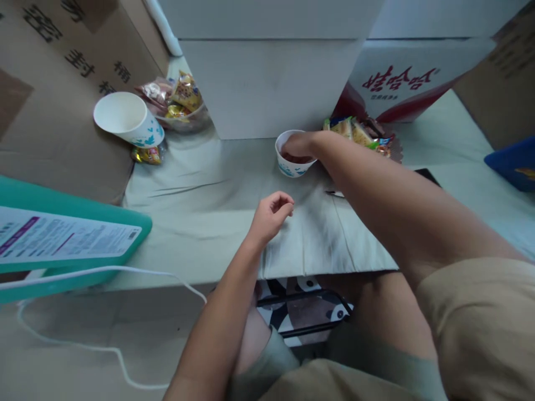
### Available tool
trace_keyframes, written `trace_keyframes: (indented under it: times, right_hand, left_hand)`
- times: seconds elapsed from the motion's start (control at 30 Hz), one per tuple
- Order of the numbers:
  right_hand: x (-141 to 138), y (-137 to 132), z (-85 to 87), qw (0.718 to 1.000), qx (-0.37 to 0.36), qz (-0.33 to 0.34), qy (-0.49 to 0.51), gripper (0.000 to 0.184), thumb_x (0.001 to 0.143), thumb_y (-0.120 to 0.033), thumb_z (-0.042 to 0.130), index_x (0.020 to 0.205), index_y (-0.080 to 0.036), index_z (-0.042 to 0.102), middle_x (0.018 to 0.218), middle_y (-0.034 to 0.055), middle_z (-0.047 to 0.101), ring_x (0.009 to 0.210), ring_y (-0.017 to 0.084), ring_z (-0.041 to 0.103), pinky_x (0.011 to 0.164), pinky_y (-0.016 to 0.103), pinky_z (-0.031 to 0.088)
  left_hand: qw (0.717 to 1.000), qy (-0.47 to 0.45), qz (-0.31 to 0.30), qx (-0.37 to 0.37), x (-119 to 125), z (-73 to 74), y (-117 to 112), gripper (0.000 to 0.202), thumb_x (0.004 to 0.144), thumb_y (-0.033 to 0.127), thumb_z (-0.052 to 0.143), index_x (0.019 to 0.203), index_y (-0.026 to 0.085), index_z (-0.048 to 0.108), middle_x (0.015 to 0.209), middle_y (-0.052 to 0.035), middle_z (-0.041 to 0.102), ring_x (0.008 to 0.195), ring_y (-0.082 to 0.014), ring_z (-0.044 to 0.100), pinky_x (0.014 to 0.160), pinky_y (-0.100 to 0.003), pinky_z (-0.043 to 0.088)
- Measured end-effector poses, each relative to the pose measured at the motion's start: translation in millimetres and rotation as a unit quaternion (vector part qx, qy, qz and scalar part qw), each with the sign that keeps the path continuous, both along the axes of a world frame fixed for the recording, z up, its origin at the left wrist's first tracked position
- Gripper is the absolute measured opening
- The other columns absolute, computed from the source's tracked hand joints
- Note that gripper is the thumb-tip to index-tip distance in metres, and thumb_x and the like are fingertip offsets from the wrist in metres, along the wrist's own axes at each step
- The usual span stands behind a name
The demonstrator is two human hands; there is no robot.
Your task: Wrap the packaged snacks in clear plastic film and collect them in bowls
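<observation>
here, the cup (293, 167) surrounds the dipped right hand (298, 145).

The centre paper cup (292, 169) is white with a blue-green print, its contents (297, 159) reddish-brown; the other paper cup (125, 120) is also white and blue-green. The cloth (200, 223) on the surface is pale grey-green. The plastic jug (62, 203) is teal, its label (67, 234) white with purple bands. The printed carton (401, 83) is white and red with red lettering, the cardboard box (62, 100) brown with black characters, the sleeve (485, 317) beige.
</observation>
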State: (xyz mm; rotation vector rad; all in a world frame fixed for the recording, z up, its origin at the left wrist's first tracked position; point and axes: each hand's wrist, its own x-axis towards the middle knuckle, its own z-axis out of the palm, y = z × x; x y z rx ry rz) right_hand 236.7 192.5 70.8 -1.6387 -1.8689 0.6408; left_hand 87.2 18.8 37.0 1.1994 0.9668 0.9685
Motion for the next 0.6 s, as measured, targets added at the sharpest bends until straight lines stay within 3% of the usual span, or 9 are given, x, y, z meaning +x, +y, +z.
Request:
trace_keyframes:
  times: [0.1,0.17,0.23,0.27,0.33,0.4,0.47,0.53,0.6]
  right_hand:
    - [-1.4,-53.9,23.5,0.998,-0.031,0.027,-0.04,0.033,0.084,-0.019,0.077,0.057,-0.014,0.057,0.058,-0.0004,0.058,0.071,0.014,0.063,0.086,0.034,0.053]
    - [3.7,-110.6,27.3,0.998,0.06,0.032,-0.02,0.019,0.093,-0.026,0.063,0.076,-0.019,0.062,0.076,0.0023,0.067,0.078,0.016,0.063,0.086,0.032,0.051]
    - [19.8,-168.4,15.7,0.995,0.094,0.023,0.039,0.014,0.095,-0.031,0.056,0.087,-0.022,0.062,0.076,0.0016,0.065,0.071,0.016,0.06,0.073,0.03,0.049]
    - [32.7,-192.4,5.2,0.993,0.087,-0.015,0.074,0.01,0.092,-0.032,0.057,0.09,-0.023,0.062,0.074,0.0004,0.063,0.067,0.016,0.058,0.067,0.03,0.048]
    - [67.1,-223.9,-19.4,0.975,0.095,-0.158,0.128,0.013,0.086,-0.034,0.06,0.095,-0.024,0.06,0.071,-0.0019,0.059,0.06,0.015,0.054,0.062,0.03,0.047]
    - [107.9,-233.3,-40.4,0.927,0.142,-0.312,0.153,0.02,0.082,-0.033,0.06,0.099,-0.024,0.058,0.078,-0.0005,0.058,0.067,0.017,0.058,0.063,0.032,0.05]
    - [147.9,-227.6,-51.8,0.898,0.173,-0.383,0.132,0.036,0.077,-0.032,0.064,0.111,-0.024,0.059,0.101,0.0058,0.063,0.084,0.021,0.066,0.071,0.036,0.056]
    - [179.9,-215.9,-53.6,0.922,0.152,-0.349,0.072,0.046,0.074,-0.032,0.068,0.118,-0.026,0.061,0.122,0.0116,0.062,0.106,0.027,0.067,0.082,0.043,0.059]
    - [200.1,-204.6,-50.2,0.955,0.123,-0.269,0.002,0.045,0.074,-0.032,0.072,0.118,-0.027,0.065,0.129,0.0142,0.061,0.121,0.033,0.062,0.089,0.05,0.059]
  left_hand:
    - [1.0,0.019,0.019,0.012,-1.0,1.2,-1.8,0.012,0.074,0.03,0.064,0.072,0.019,0.06,0.061,0.0031,0.059,0.061,-0.0108,0.054,0.064,-0.026,0.043]
    - [0.999,0.029,0.036,0.014,-2.4,1.9,-1.8,0.014,0.074,0.032,0.064,0.071,0.019,0.059,0.061,0.0034,0.057,0.061,-0.0108,0.054,0.065,-0.026,0.045]
    - [0.998,0.028,0.057,0.008,-3.3,1.0,-0.4,0.014,0.074,0.033,0.065,0.074,0.02,0.059,0.064,0.0042,0.056,0.061,-0.0105,0.054,0.065,-0.026,0.046]
    - [0.997,0.027,0.069,0.006,-3.4,-0.4,0.6,0.015,0.073,0.033,0.066,0.078,0.02,0.059,0.066,0.0045,0.056,0.061,-0.0102,0.054,0.064,-0.026,0.047]
    - [0.995,0.034,0.098,0.006,-2.5,-5.2,3.2,0.021,0.071,0.033,0.068,0.086,0.021,0.058,0.072,0.004,0.057,0.063,-0.0101,0.056,0.064,-0.025,0.047]
    - [0.99,0.061,0.127,0.019,-0.7,-11.8,6.5,0.027,0.072,0.033,0.069,0.094,0.022,0.058,0.082,0.0017,0.06,0.069,-0.0107,0.059,0.064,-0.024,0.048]
    - [0.982,0.1,0.153,0.043,1.4,-18.3,11.2,0.032,0.073,0.033,0.07,0.102,0.023,0.058,0.097,-0.002,0.062,0.079,-0.0126,0.064,0.067,-0.024,0.05]
    - [0.972,0.14,0.176,0.074,3.4,-23.2,18.2,0.038,0.074,0.031,0.07,0.11,0.025,0.057,0.114,-0.0062,0.062,0.095,-0.0164,0.068,0.074,-0.026,0.054]
    - [0.959,0.179,0.193,0.103,5.7,-25.7,28.2,0.046,0.074,0.028,0.07,0.118,0.026,0.056,0.131,-0.0096,0.059,0.112,-0.0218,0.068,0.082,-0.029,0.057]
